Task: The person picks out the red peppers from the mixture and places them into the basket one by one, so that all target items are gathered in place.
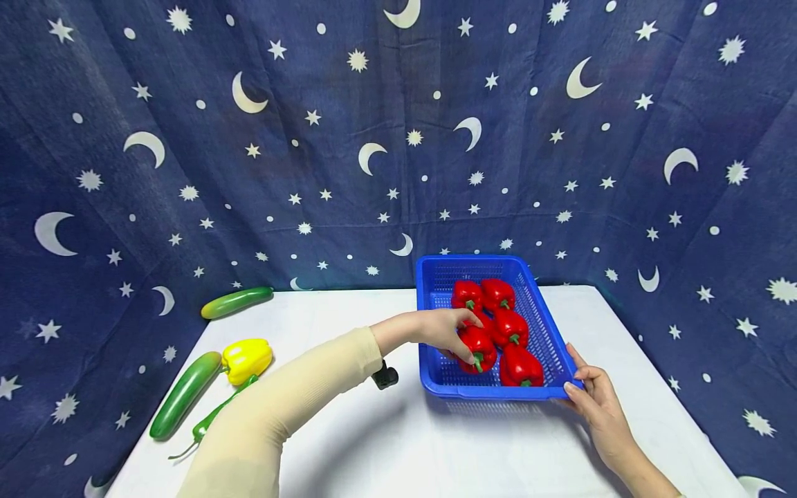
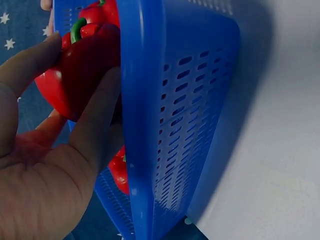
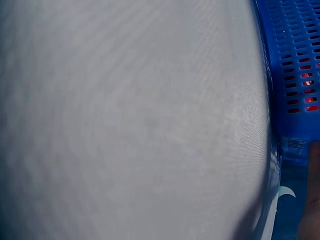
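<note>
My left hand [image 1: 441, 329] reaches into a blue perforated plastic basket [image 1: 498, 393] and grips a red bell pepper [image 1: 477, 344]. In the left wrist view, the thumb and fingers curl round that glossy pepper [image 2: 82, 75] close to the basket rim [image 2: 142, 115]. Several other red bell peppers [image 1: 521, 365] lie in the basket around it. At the basket's near right corner, my right hand [image 1: 599, 409] holds the rim between thumb and fingers. Only a finger [image 3: 312, 195] of it shows in the right wrist view, beside the basket wall [image 3: 295, 120].
On the left side of the white table [image 1: 361, 443] lie a yellow bell pepper [image 1: 247, 360], a long green chili pepper [image 1: 218, 411] partly behind my left sleeve, and a cucumber [image 1: 185, 395]. Another cucumber [image 1: 236, 302] lies farther back. A star-patterned blue curtain [image 1: 349, 104] hangs behind.
</note>
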The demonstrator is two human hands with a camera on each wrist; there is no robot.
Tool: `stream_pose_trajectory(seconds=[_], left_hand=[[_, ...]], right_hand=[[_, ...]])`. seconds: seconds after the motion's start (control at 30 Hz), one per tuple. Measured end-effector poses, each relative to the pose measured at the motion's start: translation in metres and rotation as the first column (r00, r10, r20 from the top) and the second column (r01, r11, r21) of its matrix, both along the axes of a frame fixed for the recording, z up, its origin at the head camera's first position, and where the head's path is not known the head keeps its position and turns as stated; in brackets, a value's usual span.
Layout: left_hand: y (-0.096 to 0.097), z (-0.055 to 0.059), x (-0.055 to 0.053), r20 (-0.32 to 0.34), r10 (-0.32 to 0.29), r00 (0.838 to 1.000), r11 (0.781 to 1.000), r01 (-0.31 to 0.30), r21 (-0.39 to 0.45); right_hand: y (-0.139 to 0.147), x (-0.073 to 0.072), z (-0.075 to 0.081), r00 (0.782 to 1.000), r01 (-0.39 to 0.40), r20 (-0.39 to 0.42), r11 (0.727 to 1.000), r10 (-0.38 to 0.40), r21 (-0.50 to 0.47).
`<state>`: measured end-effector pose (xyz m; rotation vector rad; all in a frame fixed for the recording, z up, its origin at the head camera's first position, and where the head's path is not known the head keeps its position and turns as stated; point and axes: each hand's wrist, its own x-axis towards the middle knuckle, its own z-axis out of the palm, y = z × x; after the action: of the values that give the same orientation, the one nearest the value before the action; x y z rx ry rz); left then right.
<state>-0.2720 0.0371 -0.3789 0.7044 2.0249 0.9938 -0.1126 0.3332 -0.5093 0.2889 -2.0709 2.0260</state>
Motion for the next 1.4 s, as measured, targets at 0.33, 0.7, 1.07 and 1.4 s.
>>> stream_pose_trajectory(seconds=[0.33, 0.7, 1.07, 1.4], left_hand=[[0.013, -0.004, 0.007, -0.066, -0.039, 0.997, 0.993, 0.031, -0.114], [0.017, -0.015, 0.006, -0.005, -0.042, 0.999, 0.995, 0.041, -0.093], [0.022, -0.020, 0.005, 0.006, -0.040, 0.999, 0.992, 0.040, -0.122], [0.024, -0.019, 0.011, -0.015, -0.093, 0.996, 0.981, 0.089, -0.175]], right_hand=[[0.001, -0.001, -0.002, 1.000, 0.001, -0.016, 1.000, -0.001, -0.024], [0.001, -0.001, 0.000, 1.000, 0.012, 0.007, 1.000, -0.012, 0.005], [0.001, -0.002, -0.002, 1.000, 0.000, -0.027, 1.000, 0.000, -0.025], [0.000, -0.001, -0.002, 0.999, 0.010, -0.032, 1.000, -0.010, -0.015]])
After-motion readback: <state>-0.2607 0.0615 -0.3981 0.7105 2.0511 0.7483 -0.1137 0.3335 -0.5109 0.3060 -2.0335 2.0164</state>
